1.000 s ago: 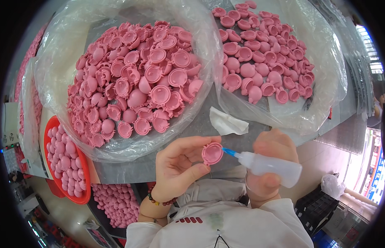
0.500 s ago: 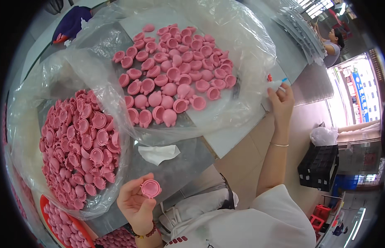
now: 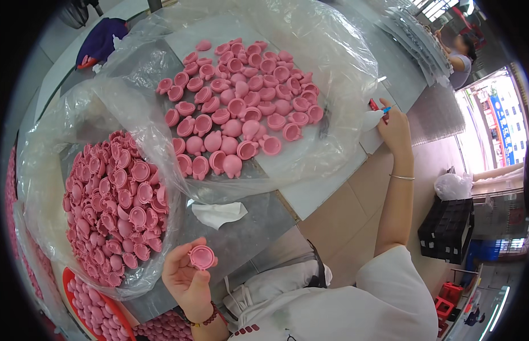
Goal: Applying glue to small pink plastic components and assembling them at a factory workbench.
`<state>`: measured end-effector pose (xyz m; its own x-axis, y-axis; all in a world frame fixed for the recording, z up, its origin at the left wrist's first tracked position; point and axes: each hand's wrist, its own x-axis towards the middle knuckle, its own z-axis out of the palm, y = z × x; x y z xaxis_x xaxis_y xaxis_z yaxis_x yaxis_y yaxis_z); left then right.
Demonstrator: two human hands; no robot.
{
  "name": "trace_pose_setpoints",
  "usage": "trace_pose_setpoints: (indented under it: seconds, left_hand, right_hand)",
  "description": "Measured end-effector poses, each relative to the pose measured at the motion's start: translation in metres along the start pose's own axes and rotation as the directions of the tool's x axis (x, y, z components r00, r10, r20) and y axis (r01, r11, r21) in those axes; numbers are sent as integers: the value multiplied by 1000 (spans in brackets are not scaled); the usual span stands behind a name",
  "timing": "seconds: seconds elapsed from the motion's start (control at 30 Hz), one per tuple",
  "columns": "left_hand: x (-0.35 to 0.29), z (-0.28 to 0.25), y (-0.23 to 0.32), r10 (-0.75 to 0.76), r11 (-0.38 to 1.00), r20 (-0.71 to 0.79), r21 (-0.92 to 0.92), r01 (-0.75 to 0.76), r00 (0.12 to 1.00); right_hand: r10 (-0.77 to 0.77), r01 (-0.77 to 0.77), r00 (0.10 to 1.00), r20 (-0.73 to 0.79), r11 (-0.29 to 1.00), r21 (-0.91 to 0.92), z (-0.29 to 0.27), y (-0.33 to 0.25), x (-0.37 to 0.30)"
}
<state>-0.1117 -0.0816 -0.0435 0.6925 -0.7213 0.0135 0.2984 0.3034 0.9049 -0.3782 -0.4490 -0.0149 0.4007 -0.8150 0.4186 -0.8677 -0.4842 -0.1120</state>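
My left hand pinches a small round pink plastic half-shell between thumb and fingers, its hollow side facing up. At the table's right edge, my right hand has its fingers closed at the blue tip of a small white squeeze bottle; the palm hides part of the grip. A small red object lies just beyond the bottle. Many similar pink half-shells are spread over a clear plastic sheet ahead of me, some hollow side up, some domed side up.
A clear bag at left holds a heap of pink pieces. Below it stands a red basin of pink parts. White paper lies near the table edge. Black crates stand at right; another person is far right.
My right hand has shifted slightly right, and its fingers sit closer to the bottle's blue tip. My left hand still holds the half-shell, turned a little. The whole view has shifted slightly.
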Motion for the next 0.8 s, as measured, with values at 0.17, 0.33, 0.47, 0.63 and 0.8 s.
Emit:
trace_pose_setpoints:
  seconds: [0.17,0.33,0.47,0.63,0.8]
  left_hand:
    - [0,0,-1,16,1000,-12,-6,-16,1000]
    - [0,-1,1,3,1000,19,-7,-3,1000]
    - [0,0,0,7,1000,17,-5,-7,1000]
    - [0,0,-1,27,999,13,-28,-27,1000]
    - [0,0,1,12,1000,29,-24,-11,999]
  right_hand:
    - [221,-162,973,-73,868,469,-7,-6,-10]
    - [363,-243,929,70,456,856,-25,-8,-17]
    - [343,-174,935,-93,669,723,-21,-12,-13]
    - [323,-182,939,-115,754,632,-24,-17,-14]
    - [364,-180,915,-174,755,630,-26,-27,-13]
